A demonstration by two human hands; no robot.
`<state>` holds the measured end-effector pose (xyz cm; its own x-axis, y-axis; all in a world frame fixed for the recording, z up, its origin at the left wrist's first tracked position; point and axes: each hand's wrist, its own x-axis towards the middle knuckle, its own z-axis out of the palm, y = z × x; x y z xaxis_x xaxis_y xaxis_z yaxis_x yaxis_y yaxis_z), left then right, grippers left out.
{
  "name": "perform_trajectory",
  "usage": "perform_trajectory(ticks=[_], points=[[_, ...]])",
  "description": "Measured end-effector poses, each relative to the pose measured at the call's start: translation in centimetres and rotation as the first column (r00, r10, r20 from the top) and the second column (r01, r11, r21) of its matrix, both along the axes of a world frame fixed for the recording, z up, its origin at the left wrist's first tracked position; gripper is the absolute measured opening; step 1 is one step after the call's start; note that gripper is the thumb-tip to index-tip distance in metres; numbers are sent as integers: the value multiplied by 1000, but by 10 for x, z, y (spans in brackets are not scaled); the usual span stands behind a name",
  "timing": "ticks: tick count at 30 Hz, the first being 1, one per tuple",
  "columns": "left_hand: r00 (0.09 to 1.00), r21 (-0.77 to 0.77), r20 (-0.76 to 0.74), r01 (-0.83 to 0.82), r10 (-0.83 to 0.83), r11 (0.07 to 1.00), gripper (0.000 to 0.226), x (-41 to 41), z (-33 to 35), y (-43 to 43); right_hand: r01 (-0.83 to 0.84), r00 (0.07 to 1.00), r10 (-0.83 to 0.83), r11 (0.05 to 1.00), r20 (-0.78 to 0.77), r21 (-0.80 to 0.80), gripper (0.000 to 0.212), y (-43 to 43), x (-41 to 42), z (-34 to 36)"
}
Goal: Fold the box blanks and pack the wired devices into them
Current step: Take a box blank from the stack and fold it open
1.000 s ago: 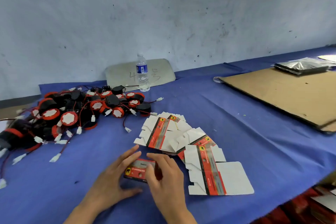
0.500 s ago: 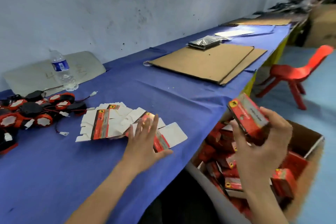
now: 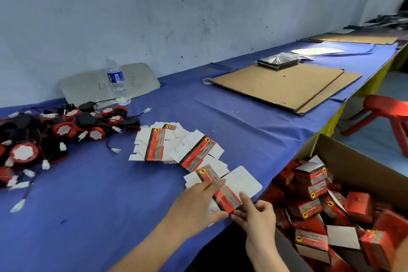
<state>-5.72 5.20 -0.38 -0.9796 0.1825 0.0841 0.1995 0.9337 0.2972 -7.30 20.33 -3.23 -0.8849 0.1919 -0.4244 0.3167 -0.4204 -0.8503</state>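
Flat red-and-white box blanks [image 3: 174,146] lie fanned out on the blue table [image 3: 92,216]. The nearest blank [image 3: 240,181] sits at the table's front edge. My left hand [image 3: 196,203] rests on it with fingers stretched over its red strip. My right hand [image 3: 256,214] pinches the blank's near red end between thumb and fingers. A heap of round red-and-black wired devices [image 3: 55,137] with white connectors lies at the left.
A brown carton [image 3: 362,165] full of folded red boxes stands below the table's edge at the right. A water bottle [image 3: 116,81], cardboard sheets [image 3: 284,86] and a black wrapped pack [image 3: 277,62] lie further back. A red plastic chair [image 3: 388,112] stands on the floor.
My right hand no longer holds the folded red box it held over the carton; it has come to the table and taken the nearest blank. My left hand slid onto that blank.
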Motion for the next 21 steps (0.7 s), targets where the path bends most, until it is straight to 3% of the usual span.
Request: perform_trajectory(ticks=[3, 6, 7, 10, 16, 18, 20, 21], points=[[999, 152, -34, -8, 13, 988, 76, 24, 0, 1, -14, 999, 16, 999, -48, 46, 14, -5, 14, 1], [990, 94, -140, -24, 37, 995, 80, 29, 16, -5, -90, 972, 109, 991, -208, 99, 7, -9, 26, 15], [987, 91, -148, -55, 68, 994, 81, 30, 22, -12, -100, 959, 116, 992, -260, 77, 7, -13, 28, 24], [973, 311, -74, -186, 219, 932, 70, 38, 37, -25, -110, 946, 98, 994, -308, -23, 12, -27, 29, 47], [940, 381, -115, -257, 321, 888, 52, 59, 59, -44, -255, 910, 223, 966, -349, -50, 22, -65, 28, 67], [937, 511, -53, -270, 344, 816, 62, 68, 64, -44, -351, 875, 315, 936, -368, -35, 30, -76, 31, 72], [961, 704, 65, -236, 269, 670, 72, 78, 65, -36, -499, 808, 424, 862, -409, -92, 45, -88, 36, 74], [975, 781, 89, -194, 202, 594, 67, 82, 62, -32, -558, 771, 470, 824, -430, -101, 54, -93, 40, 74]])
